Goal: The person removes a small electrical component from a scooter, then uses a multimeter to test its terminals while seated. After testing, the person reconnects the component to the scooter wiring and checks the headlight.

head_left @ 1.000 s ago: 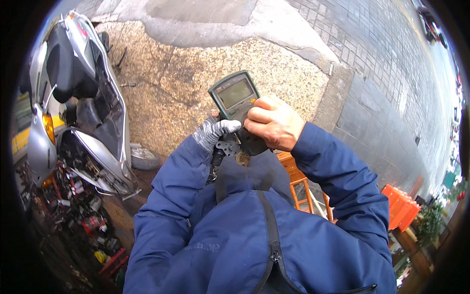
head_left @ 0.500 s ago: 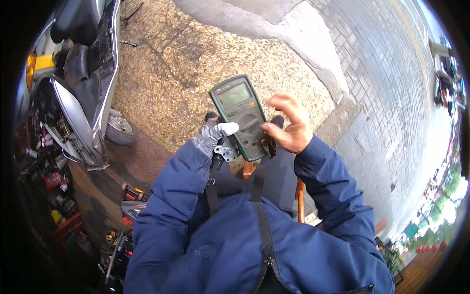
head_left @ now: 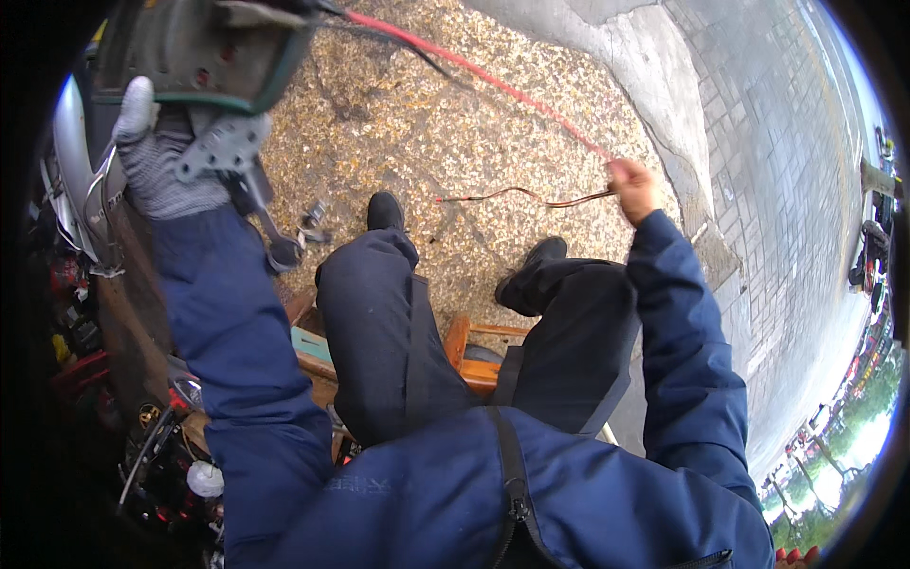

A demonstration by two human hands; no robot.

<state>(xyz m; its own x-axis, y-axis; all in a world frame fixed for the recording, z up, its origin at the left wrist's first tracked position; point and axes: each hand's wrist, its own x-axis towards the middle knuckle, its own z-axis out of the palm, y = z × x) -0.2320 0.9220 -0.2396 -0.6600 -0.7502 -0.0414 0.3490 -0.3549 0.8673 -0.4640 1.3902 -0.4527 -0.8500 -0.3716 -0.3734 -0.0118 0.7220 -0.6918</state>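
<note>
At the upper left, my gloved left hand (head_left: 171, 175) is closed on a multimeter (head_left: 171, 81) in a dark green case, tilted and partly out of frame. Against the same hand lies a grey metal part with holes (head_left: 227, 152), a dark lever-like piece (head_left: 270, 223) hanging below it. My bare right hand (head_left: 635, 190) is pinched on a red test lead (head_left: 493, 83), which stretches taut toward the meter. From these fingers a thin brownish wire (head_left: 531, 195) runs leftward to a reddish tip. A black lead (head_left: 417, 55) hangs near the meter.
Small metal pieces (head_left: 313, 216) show near my left shoe (head_left: 385, 211). A wooden stool (head_left: 460, 346) is beneath me. Part of a silver scooter (head_left: 81, 161) stands at left, with cluttered tools and parts (head_left: 156, 446) below. Brick paving (head_left: 749, 142) lies to the right.
The multimeter and my left hand have moved up and left, closer to view. My right hand, formerly spread beside the meter, has moved right and closed on the red lead, now drawn out.
</note>
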